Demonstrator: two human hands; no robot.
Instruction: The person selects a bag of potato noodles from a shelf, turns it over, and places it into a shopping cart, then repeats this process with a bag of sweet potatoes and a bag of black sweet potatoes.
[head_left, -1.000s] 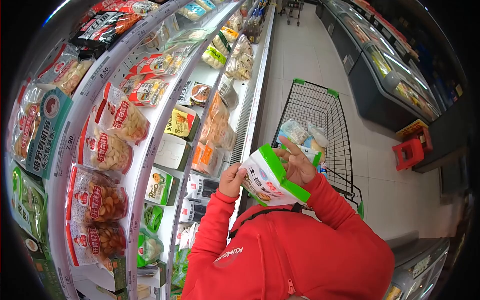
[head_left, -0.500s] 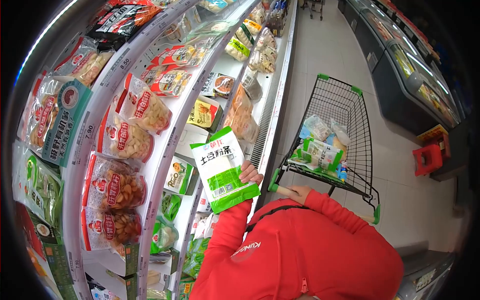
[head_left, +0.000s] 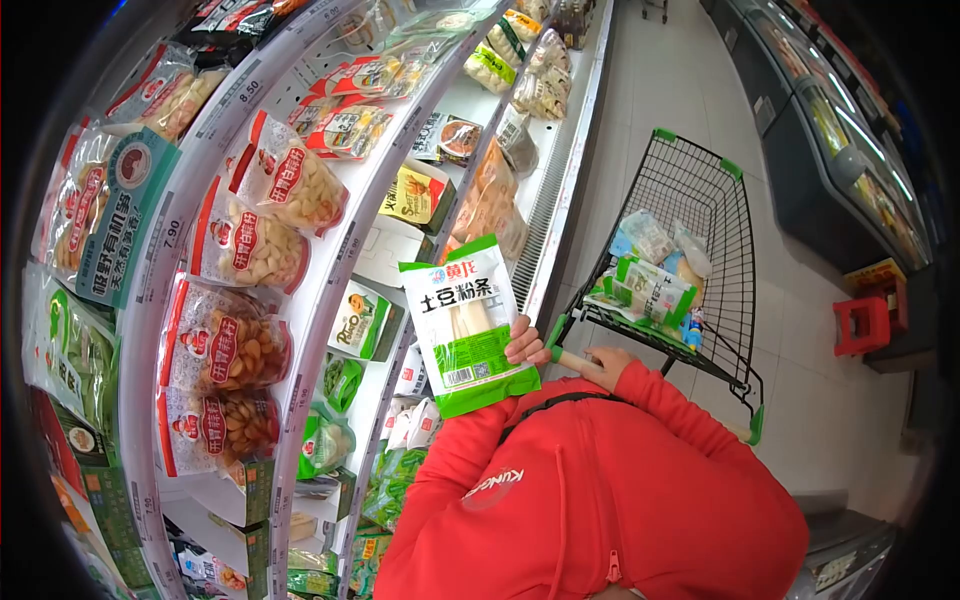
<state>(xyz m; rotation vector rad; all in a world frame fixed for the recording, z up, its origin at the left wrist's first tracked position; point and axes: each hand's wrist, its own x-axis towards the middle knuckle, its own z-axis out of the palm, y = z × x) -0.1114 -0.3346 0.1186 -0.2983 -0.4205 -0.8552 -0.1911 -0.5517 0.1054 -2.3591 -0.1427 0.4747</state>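
In the head view, my left hand point(head_left: 525, 342) grips the right edge of a green-and-white bag of potato noodles point(head_left: 462, 318). The bag is upright, its printed front towards me, with pale noodles showing through a clear window. My thumb is hidden behind it. My right hand point(head_left: 606, 368) is closed around the handle point(head_left: 573, 362) of a black wire shopping cart point(head_left: 715, 225) with green corner pieces. Inside the cart lie a similar green-and-white bag point(head_left: 650, 290) and a clear plastic bag point(head_left: 645, 237).
Left of me, a tiered store shelf point(head_left: 330, 290) holds pouches of pickled garlic point(head_left: 228, 345) and other packets. A chest freezer point(head_left: 815, 160) runs along the aisle's right side. A red stool point(head_left: 862, 325) stands beyond the cart.
The noodle bag has shifted slightly right and turned more upright, its front now facing me more squarely. My right hand stays on the cart handle. The view has shifted slightly.
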